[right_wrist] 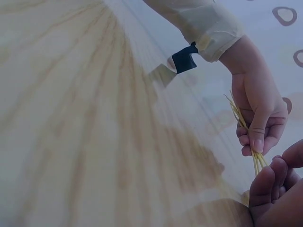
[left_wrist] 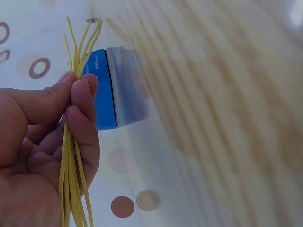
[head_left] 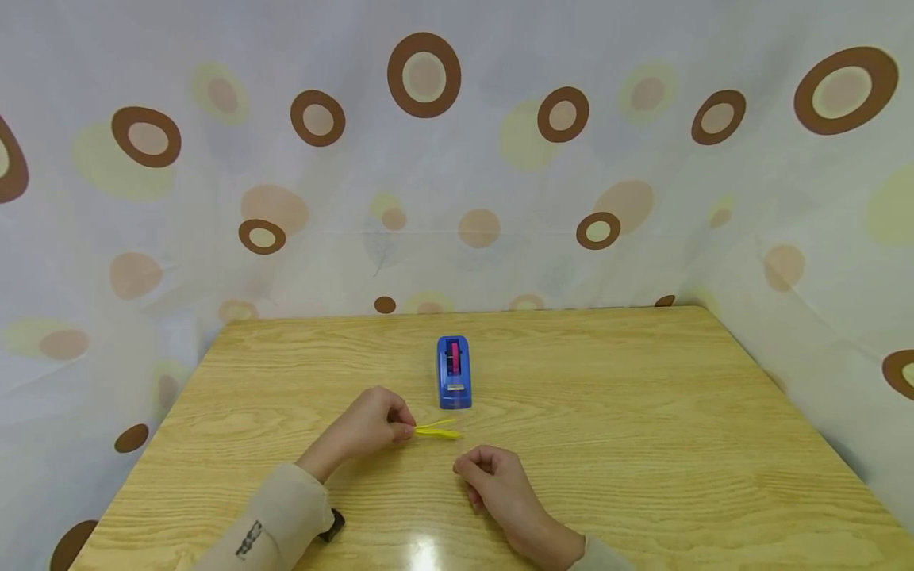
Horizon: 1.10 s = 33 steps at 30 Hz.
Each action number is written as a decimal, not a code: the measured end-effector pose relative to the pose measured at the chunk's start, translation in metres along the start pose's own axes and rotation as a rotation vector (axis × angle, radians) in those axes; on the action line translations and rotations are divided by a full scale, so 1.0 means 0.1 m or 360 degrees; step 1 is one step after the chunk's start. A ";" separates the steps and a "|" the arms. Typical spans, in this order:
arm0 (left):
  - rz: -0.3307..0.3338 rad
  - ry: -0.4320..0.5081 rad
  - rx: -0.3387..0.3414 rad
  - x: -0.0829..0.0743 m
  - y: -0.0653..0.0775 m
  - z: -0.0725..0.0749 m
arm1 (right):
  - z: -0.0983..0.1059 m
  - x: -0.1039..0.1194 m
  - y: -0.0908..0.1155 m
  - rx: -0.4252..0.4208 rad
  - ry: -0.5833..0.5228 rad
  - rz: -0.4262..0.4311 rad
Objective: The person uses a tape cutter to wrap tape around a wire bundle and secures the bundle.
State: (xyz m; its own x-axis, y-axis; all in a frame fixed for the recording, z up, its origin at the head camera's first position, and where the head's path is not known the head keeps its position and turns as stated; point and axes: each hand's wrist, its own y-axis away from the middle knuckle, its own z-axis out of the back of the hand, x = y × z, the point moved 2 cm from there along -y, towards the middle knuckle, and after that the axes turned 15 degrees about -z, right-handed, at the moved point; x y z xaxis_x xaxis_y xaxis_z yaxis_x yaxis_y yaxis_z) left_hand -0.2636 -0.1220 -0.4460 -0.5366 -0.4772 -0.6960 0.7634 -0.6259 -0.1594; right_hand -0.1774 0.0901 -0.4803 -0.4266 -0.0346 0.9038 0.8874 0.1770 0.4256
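Note:
My left hand (head_left: 374,424) pinches a bundle of thin yellow wires (head_left: 437,431) between thumb and fingers. In the left wrist view, the loose ends of the wires (left_wrist: 78,47) fan out above the fingertips, and the rest passes down across the palm. A blue tape dispenser (head_left: 455,373) with a pink core stands upright just beyond the wire tips. From its front, a faint see-through strip of tape seems to run toward my right hand (head_left: 503,488). That hand's thumb and index finger are pinched together nearer to me; the strip's end is hard to make out.
The wood-grain table (head_left: 643,412) stretches to both sides of the dispenser. A patterned cloth (head_left: 485,174) hangs behind and beside it. On the left sleeve (head_left: 282,507) a dark strap piece (head_left: 332,525) sticks out near the wrist.

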 end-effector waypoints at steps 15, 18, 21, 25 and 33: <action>-0.0095 -0.0017 -0.0012 -0.06 -0.07 -0.08 | -0.01 0.00 0.01 0.0000 0.0002 0.0001; -0.0099 0.0009 -0.0016 -0.06 -0.07 -0.09 | -0.01 0.00 0.01 0.0000 0.0000 -0.0001; -0.0077 0.0043 -0.0022 -0.06 -0.09 -0.11 | 0.00 -0.01 -0.02 -0.0005 -0.0004 0.0004; -0.0076 0.0055 -0.0028 -0.07 -0.10 -0.11 | 0.01 -0.03 -0.04 -0.0019 -0.0009 0.0010; -0.0057 0.0045 0.0003 -0.11 -0.12 -0.16 | -0.01 -0.02 -0.01 -0.0041 -0.0004 0.0024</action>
State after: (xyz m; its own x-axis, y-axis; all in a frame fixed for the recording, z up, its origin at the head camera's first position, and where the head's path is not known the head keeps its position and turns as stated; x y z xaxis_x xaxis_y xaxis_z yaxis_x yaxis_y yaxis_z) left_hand -0.2615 -0.0995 -0.4475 -0.5534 -0.4369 -0.7092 0.7432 -0.6434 -0.1835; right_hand -0.1777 0.0892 -0.4825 -0.4135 -0.0298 0.9100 0.8979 0.1521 0.4130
